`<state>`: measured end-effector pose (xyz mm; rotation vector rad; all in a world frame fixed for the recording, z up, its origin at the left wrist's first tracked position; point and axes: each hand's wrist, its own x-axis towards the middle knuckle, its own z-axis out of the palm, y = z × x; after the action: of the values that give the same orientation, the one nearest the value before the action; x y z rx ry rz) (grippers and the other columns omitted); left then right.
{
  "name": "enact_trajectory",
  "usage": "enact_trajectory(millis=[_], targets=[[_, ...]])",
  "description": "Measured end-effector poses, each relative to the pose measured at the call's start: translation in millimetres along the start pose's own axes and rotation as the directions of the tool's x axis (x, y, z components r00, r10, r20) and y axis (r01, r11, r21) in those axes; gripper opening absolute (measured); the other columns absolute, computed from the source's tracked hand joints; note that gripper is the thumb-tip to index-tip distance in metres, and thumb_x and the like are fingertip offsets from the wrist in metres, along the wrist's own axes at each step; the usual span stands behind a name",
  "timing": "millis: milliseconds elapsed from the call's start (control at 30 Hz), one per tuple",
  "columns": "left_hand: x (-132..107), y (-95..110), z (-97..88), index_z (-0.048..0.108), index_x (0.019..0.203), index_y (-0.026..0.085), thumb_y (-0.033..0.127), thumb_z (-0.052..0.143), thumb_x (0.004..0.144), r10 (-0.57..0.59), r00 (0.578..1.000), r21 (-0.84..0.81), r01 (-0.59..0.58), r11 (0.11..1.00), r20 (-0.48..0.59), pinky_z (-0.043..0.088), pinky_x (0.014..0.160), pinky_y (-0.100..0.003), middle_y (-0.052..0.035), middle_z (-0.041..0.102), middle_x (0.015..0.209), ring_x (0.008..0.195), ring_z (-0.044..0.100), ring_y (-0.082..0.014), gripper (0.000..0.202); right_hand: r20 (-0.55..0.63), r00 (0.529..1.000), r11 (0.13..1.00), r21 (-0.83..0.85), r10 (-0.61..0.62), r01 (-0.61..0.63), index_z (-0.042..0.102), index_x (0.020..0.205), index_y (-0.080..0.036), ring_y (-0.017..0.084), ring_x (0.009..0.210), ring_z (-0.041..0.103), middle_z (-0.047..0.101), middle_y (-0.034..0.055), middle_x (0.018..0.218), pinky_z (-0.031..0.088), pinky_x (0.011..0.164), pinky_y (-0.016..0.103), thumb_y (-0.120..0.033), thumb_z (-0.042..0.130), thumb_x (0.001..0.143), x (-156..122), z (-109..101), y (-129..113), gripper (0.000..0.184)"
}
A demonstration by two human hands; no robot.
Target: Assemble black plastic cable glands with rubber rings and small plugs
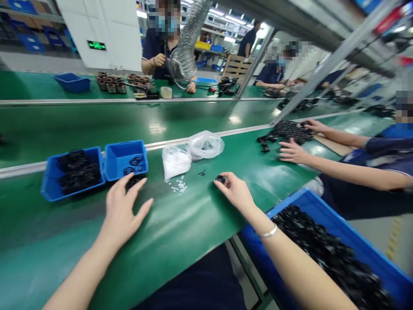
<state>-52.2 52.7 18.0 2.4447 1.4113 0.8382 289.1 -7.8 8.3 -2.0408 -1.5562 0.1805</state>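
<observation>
Two bare hands over the green-topped bench (180,228), well apart; right hand (237,189) pinches a small round black part (220,178) between thumb and fingertips, between the near and far edges; left hand (124,204) has thumb and fingers spread, just in front of the open blue plastic bin (109,161) by the far edge, which carries thin black rings (135,161); dark stuff (132,181) by its fingertips, can't tell if touched.

Between the hands, toward the far edge: white translucent bag (176,161) and crumpled clear plastic bag (206,144), side by side; loose white chips (180,187) in front, tiny black pieces (201,172) just right of them.

Handling, my read: keep the round part low over the bench, lightly pinched at its rim so the face stays visible; the rings overlap and look prone to snag, so separate a single one with fingertip and thumb, not a rake; keep wrists clear of the chips, they'd scatter easily; steady the bin, a knock could shift it.
</observation>
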Motion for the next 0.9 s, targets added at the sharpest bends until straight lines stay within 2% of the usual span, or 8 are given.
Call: enact_trajectory(millis=[33, 100, 167, 233, 400, 533, 733, 900], targets=[[4, -7, 3.2, 0.046, 0.133, 0.027, 0.037, 0.055, 0.085, 0.011, 1.0, 0.056, -0.01, 0.998, -0.012, 0.025, 0.11, -0.057, -0.0123, 0.034, 0.144, 0.134, 0.031, -0.0375, 0.05, -0.051, 0.993, 0.994, -0.01, 0.105, -0.106, 0.059, 0.103, -0.017, 0.018, 0.059, 0.059, 0.06, -0.0005, 0.064, 0.045, 0.058, 0.028, -0.044, 0.062, 0.08, 11, -8, 20, 0.035], [9, -16, 10.2, 0.045, 0.134, 0.027, 0.036, 0.052, 0.086, 0.041, 0.999, 0.117, -0.037, 0.992, -0.031, 0.025, 0.11, -0.058, -0.0138, 0.037, 0.141, 0.134, 0.03, -0.0387, 0.049, -0.181, 0.962, 0.976, -0.032, 0.207, -0.216, 0.052, 0.117, -0.01, 0.021, 0.066, 0.06, 0.062, 0.0041, 0.071, 0.046, 0.062, 0.032, -0.039, 0.055, 0.084, 26, -22, 52, 0.044], [11, -19, 15.9, 0.043, 0.135, 0.026, 0.036, 0.05, 0.087, 0.063, 0.997, 0.147, -0.055, 0.988, -0.05, 0.025, 0.109, -0.059, -0.0149, 0.039, 0.137, 0.134, 0.03, -0.0396, 0.05, -0.275, 0.931, 0.965, -0.037, 0.24, -0.259, 0.04, 0.128, -0.004, 0.023, 0.073, 0.06, 0.062, 0.0099, 0.081, 0.046, 0.067, 0.034, -0.035, 0.048, 0.087, 33, -30, 70, 0.052], [11, -21, 19.3, 0.041, 0.136, 0.025, 0.035, 0.05, 0.086, 0.071, 0.995, 0.174, -0.057, 0.983, -0.075, 0.029, 0.107, -0.059, -0.016, 0.042, 0.134, 0.131, 0.034, -0.0403, 0.052, -0.291, 0.931, 0.971, -0.028, 0.219, -0.237, 0.037, 0.13, -0.002, 0.022, 0.075, 0.059, 0.062, 0.0124, 0.089, 0.047, 0.07, 0.035, -0.032, 0.046, 0.088, 31, -28, 72, 0.053], [10, -21, 20.2, 0.038, 0.138, 0.02, 0.034, 0.044, 0.088, 0.063, 0.997, 0.25, -0.049, 0.967, -0.048, 0.034, 0.101, -0.059, -0.0187, 0.05, 0.123, 0.121, 0.043, -0.0409, 0.052, -0.087, 0.996, 0.998, 0.057, -0.018, 0.023, 0.055, 0.114, -0.014, 0.012, 0.066, 0.055, 0.061, 0.006, 0.095, 0.048, 0.071, 0.029, -0.027, 0.052, 0.086, 16, 5, 31, 0.031], [9, -15, 13.8, 0.046, 0.13, 0.016, 0.036, 0.039, 0.091, 0.001, 0.999, 0.266, -0.012, 0.964, 0.039, 0.041, 0.096, -0.052, -0.0178, 0.051, 0.12, 0.111, 0.05, -0.0374, 0.044, 0.056, 0.972, 0.96, 0.179, -0.23, 0.216, 0.063, 0.096, -0.018, 0.011, 0.071, 0.056, 0.06, 0.002, 0.086, 0.047, 0.07, 0.024, -0.023, 0.055, 0.087, 9, 27, -6, 0.013], [3, -6, 8.2, 0.053, 0.107, 0.022, 0.041, 0.042, 0.091, -0.066, 0.993, 0.205, 0.045, 0.978, 0.101, 0.051, 0.075, -0.038, -0.0125, 0.052, 0.114, 0.091, 0.06, -0.0271, 0.028, 0.066, 0.936, 0.919, 0.225, -0.346, 0.323, 0.063, 0.091, -0.017, 0.012, 0.075, 0.055, 0.058, 0.0022, 0.083, 0.046, 0.072, 0.024, -0.017, 0.055, 0.088, 17, 49, -40, 0.008], [-6, -2, 12.1, 0.051, 0.109, 0.021, 0.041, 0.045, 0.09, -0.036, 0.969, 0.09, 0.014, 0.996, 0.245, 0.049, 0.07, -0.033, -0.0076, 0.058, 0.102, 0.081, 0.061, -0.0228, 0.029, 0.09, 0.918, 0.912, 0.185, -0.387, 0.367, 0.064, 0.091, -0.018, 0.012, 0.077, 0.056, 0.058, 0.003, 0.087, 0.045, 0.074, 0.023, -0.019, 0.056, 0.089, 32, 66, -58, 0.009]])
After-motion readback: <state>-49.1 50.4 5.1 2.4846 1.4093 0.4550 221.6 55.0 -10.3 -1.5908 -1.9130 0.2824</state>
